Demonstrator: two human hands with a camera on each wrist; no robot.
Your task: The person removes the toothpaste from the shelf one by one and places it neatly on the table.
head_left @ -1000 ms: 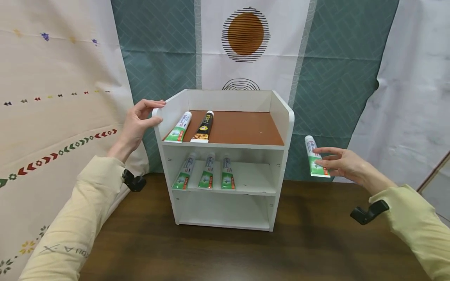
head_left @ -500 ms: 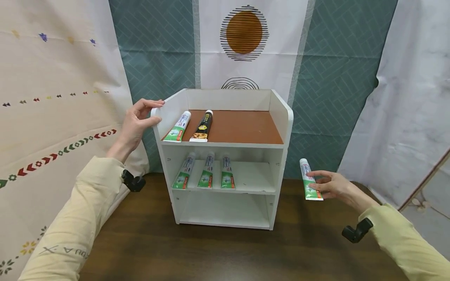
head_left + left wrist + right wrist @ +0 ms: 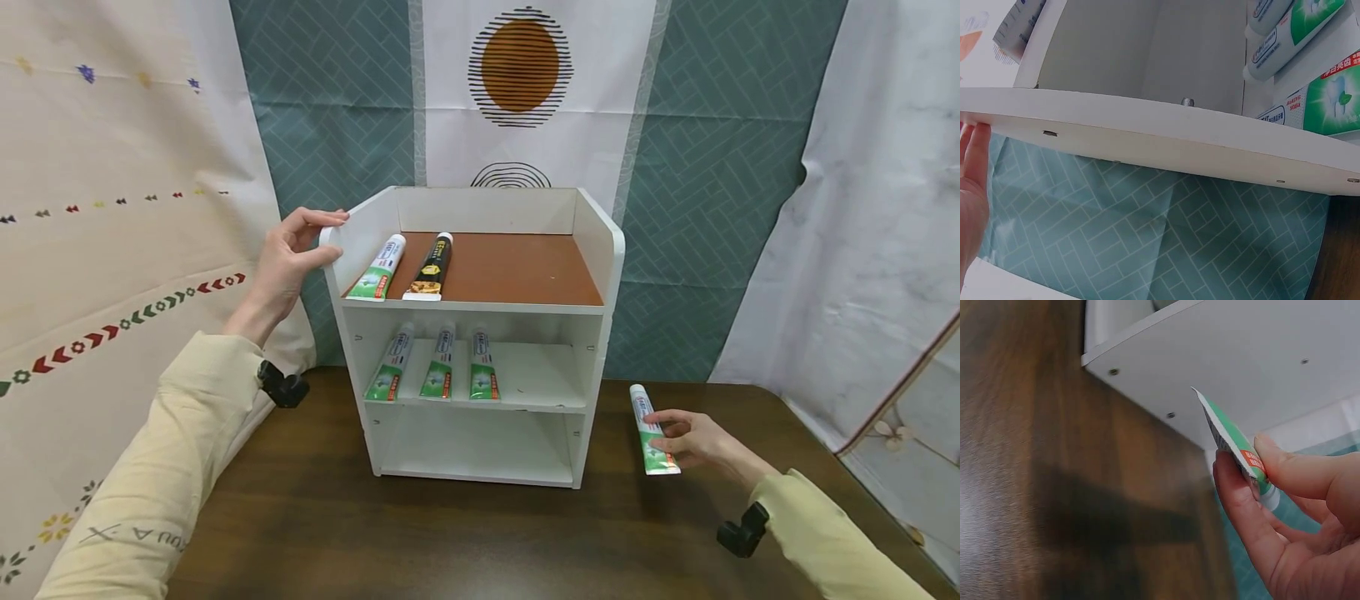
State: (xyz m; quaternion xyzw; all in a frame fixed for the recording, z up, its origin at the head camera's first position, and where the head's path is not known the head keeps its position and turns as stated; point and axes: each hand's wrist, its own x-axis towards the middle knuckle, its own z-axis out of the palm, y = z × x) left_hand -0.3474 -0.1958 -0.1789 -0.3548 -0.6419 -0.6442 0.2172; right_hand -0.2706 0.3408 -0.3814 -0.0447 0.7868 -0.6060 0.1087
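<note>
My right hand (image 3: 693, 442) pinches a green and white toothpaste tube (image 3: 652, 433) between thumb and fingers, to the right of a white shelf unit (image 3: 480, 450). In the right wrist view the tube (image 3: 1232, 434) is seen nearly edge-on, above the wooden table. My left hand (image 3: 281, 262) holds the upper front corner of the unit's left side panel, thumb and fingers about its edge. On the brown top lie a green and white tube (image 3: 377, 268) and a black tube (image 3: 430, 268). The middle shelf bears three green and white tubes, one of them a tube (image 3: 483, 367) at the right.
The unit's bottom compartment (image 3: 476, 446) has white walls. Under everything is a dark wooden table (image 3: 420, 533). Patterned cloths (image 3: 697, 167) hang behind and at both sides. In the left wrist view, the side panel (image 3: 1147, 122) crosses the picture.
My right hand has come down and slightly left with the toothpaste tube, from beside the unit's upper part to beside its lower part. The left hand keeps its hold on the side panel.
</note>
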